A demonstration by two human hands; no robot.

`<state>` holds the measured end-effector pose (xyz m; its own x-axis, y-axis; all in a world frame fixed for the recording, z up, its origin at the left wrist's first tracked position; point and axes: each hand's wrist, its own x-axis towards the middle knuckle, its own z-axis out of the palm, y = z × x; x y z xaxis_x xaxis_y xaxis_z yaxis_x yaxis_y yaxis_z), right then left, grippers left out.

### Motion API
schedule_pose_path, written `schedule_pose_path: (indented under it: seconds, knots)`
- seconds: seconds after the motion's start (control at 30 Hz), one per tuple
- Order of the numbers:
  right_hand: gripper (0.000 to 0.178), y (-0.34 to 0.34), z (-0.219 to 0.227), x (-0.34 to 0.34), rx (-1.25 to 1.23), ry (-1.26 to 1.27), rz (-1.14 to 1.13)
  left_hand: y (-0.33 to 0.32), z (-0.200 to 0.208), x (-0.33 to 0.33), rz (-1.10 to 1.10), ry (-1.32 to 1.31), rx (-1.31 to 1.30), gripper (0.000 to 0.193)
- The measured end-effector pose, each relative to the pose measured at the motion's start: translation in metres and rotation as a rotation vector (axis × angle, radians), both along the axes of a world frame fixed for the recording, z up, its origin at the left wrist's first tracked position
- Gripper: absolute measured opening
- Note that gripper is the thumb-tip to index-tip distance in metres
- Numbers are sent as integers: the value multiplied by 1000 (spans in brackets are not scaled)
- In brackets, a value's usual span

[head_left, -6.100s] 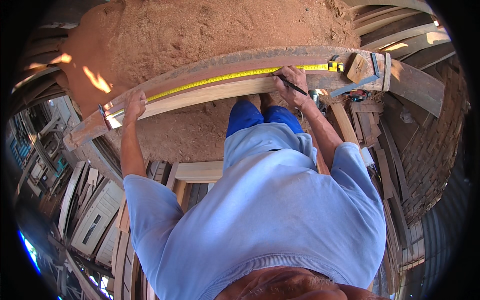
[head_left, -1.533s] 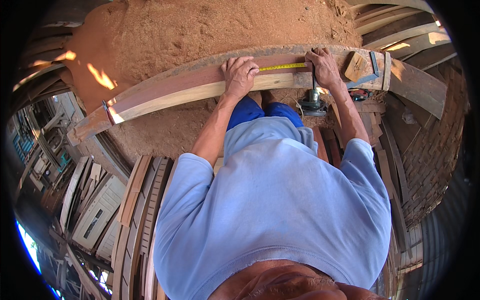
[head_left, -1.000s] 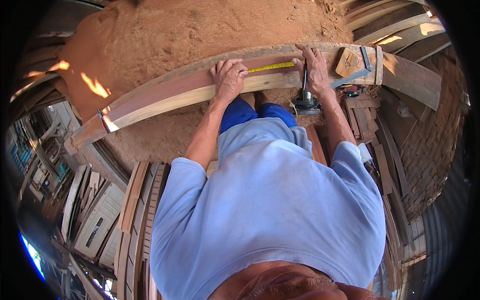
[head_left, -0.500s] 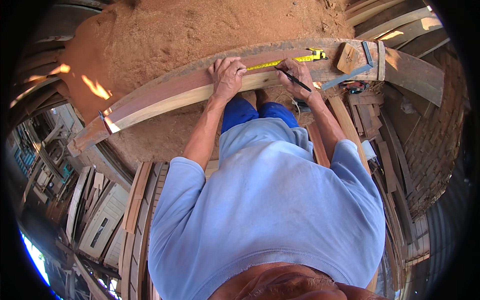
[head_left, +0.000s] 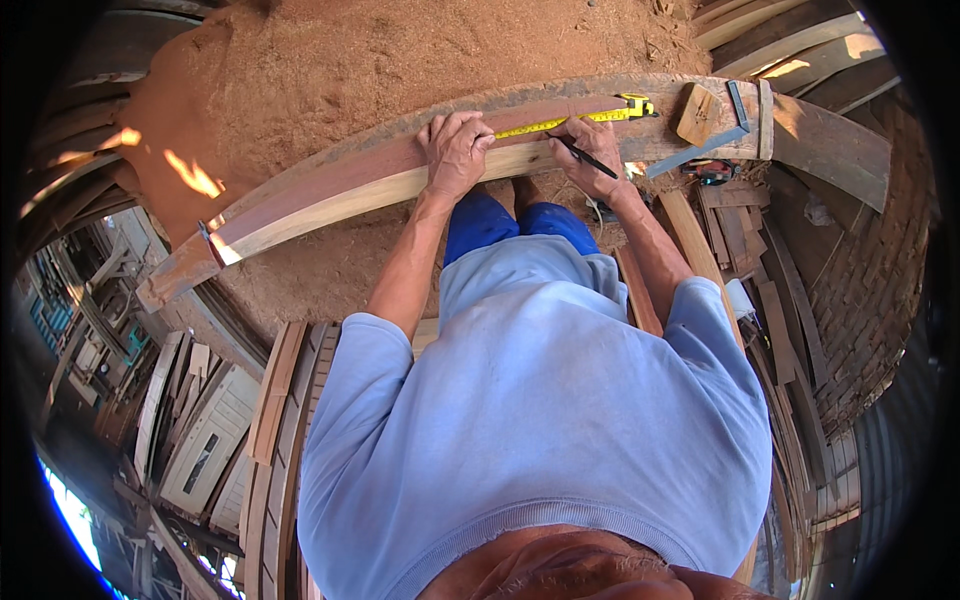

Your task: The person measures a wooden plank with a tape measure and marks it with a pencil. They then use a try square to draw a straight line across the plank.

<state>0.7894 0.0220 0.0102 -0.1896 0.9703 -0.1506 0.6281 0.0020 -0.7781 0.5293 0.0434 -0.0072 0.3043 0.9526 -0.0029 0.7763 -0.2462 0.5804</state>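
A yellow tape measure [head_left: 637, 107] lies on a long wooden plank [head_left: 350, 197] set across in front of me, its blade [head_left: 530, 127] drawn out leftward along the wood. My left hand [head_left: 456, 152] is closed at the blade's left end, pressing it to the plank; its fingertips partly hide that end. In my right hand [head_left: 590, 155] a black pen [head_left: 585, 158] is gripped, slanting, with its tip at the blade's lower edge. Whether the tip touches the wood I cannot tell.
Right of the tape case are a small wood block [head_left: 696, 115] and a blue-grey metal square [head_left: 705, 148]. A clamp [head_left: 210, 240] grips the plank's left part. A red and black power tool [head_left: 712, 172] lies beyond the near edge. Stacked boards [head_left: 280, 420] flank me; sawdust [head_left: 420, 50] covers the ground ahead.
My right hand and the pen have shifted slightly left along the tape blade. The left hand keeps its place on the blade's end.
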Motion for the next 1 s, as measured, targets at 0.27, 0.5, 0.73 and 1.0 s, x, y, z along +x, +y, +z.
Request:
schedule_pose_path:
  seconds: [0.27,0.5,0.73,1.0]
  knots:
    - [16,0,-1,-1,6,-15,-5,0,-1,0,-2,7,-4,8]
    - [16,1,1,-2,-3,-14,-8,0,0,0,-3,-1,-5,8]
    - [16,2,0,-1,13,-13,-7,0,-3,0,0,-10,32,9]
    - [15,1,0,-2,21,-19,-19,0,-2,0,-3,-10,34,10]
